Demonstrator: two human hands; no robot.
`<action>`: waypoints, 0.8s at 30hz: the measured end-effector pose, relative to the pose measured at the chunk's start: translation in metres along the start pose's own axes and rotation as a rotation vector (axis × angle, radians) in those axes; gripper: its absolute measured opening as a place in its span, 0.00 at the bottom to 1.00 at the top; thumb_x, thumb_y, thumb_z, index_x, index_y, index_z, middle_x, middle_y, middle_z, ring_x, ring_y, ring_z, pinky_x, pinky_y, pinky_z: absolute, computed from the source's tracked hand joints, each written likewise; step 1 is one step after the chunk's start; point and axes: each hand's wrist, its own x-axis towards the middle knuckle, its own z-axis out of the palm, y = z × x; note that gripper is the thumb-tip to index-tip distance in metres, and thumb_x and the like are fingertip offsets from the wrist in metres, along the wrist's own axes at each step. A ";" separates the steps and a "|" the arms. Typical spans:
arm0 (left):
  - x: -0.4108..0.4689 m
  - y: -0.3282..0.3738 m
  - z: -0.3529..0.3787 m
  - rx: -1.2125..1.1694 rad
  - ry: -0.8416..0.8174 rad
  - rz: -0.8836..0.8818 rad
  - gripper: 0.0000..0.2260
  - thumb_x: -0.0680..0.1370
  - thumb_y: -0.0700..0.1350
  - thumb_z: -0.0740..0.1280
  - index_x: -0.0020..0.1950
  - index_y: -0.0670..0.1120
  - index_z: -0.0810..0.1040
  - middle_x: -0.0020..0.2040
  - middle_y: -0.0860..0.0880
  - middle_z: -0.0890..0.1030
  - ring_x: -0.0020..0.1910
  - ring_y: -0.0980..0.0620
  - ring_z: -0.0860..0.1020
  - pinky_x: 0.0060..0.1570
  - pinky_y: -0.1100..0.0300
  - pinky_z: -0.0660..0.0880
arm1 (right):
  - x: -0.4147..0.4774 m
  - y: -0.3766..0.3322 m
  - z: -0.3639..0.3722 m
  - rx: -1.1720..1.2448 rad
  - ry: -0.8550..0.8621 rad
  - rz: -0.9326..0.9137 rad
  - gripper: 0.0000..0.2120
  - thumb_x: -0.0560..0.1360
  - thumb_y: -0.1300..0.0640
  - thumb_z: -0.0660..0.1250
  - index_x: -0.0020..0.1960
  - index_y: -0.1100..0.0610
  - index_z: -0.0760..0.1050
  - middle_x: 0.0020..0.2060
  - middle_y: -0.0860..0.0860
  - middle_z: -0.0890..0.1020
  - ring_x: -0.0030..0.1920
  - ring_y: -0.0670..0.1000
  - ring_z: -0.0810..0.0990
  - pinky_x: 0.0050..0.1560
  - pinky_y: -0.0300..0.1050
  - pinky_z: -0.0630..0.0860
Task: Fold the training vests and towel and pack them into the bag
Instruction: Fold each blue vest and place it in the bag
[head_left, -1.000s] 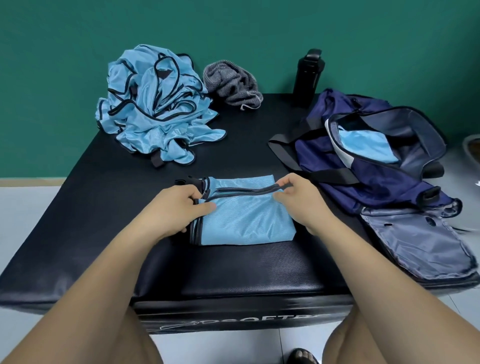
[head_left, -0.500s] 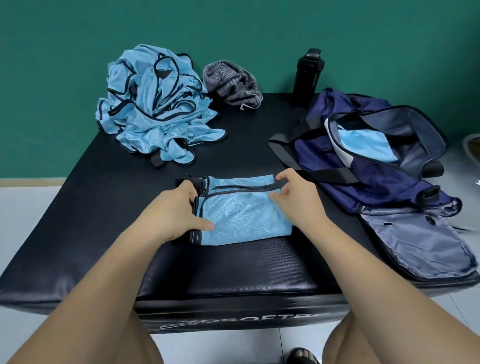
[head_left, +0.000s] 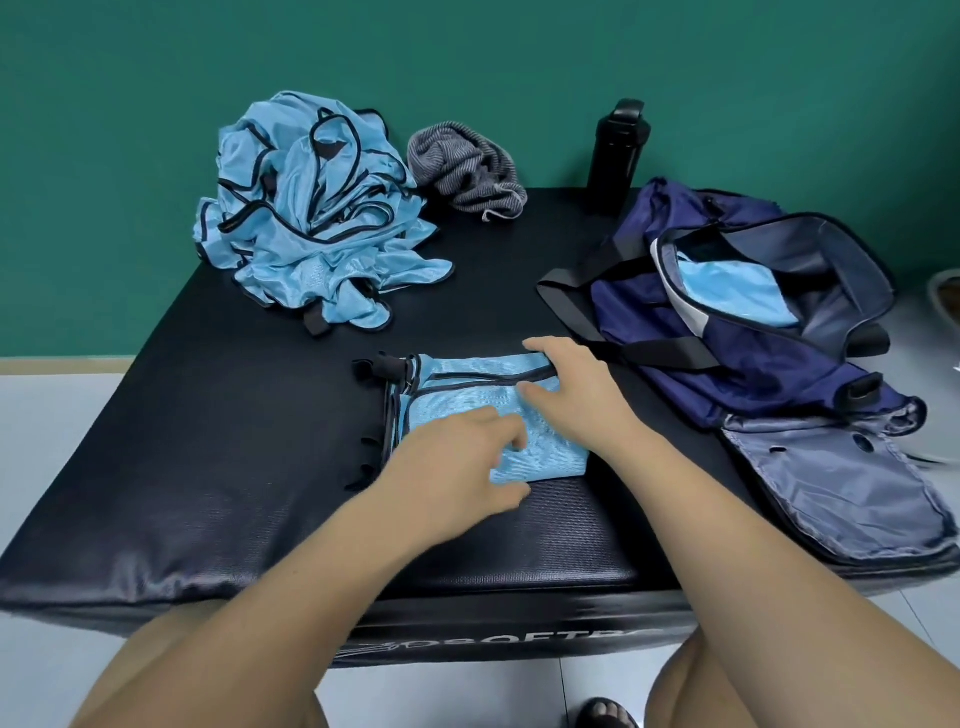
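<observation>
— Green wall behind. What lay on the black surface (head_left: 208, 493)?
— Folded vest (head_left: 467, 395) in the middle, left hand (head_left: 457, 462) pinching it, right hand (head_left: 576, 400) spread flat on it. Vest pile (head_left: 311, 218), towel (head_left: 462, 161) and bottle (head_left: 618, 150) behind; open bag (head_left: 753, 374) to the right.

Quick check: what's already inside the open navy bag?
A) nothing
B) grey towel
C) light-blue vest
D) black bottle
C: a light-blue vest shows through the opening of the bag, while the grey towel and black bottle sit outside it at the back of the mat.
</observation>
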 end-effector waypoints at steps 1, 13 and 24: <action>0.001 0.003 0.005 0.012 -0.017 0.019 0.17 0.77 0.60 0.72 0.63 0.58 0.74 0.51 0.57 0.75 0.48 0.55 0.76 0.49 0.54 0.76 | 0.001 0.000 0.000 -0.011 -0.007 0.002 0.26 0.80 0.49 0.72 0.76 0.47 0.71 0.72 0.45 0.75 0.74 0.50 0.68 0.75 0.54 0.64; 0.016 -0.003 0.011 0.158 -0.029 0.027 0.07 0.78 0.50 0.67 0.55 0.53 0.76 0.49 0.52 0.74 0.46 0.47 0.76 0.42 0.52 0.74 | 0.003 -0.001 -0.006 -0.062 0.072 0.030 0.07 0.75 0.52 0.73 0.52 0.46 0.79 0.46 0.42 0.82 0.54 0.51 0.77 0.62 0.58 0.74; 0.008 -0.073 -0.023 0.059 0.022 -0.203 0.11 0.78 0.40 0.67 0.52 0.56 0.81 0.50 0.55 0.73 0.49 0.52 0.75 0.47 0.52 0.78 | -0.039 -0.035 -0.022 -0.043 -0.217 0.183 0.24 0.72 0.49 0.73 0.62 0.45 0.64 0.38 0.50 0.82 0.39 0.53 0.82 0.40 0.53 0.80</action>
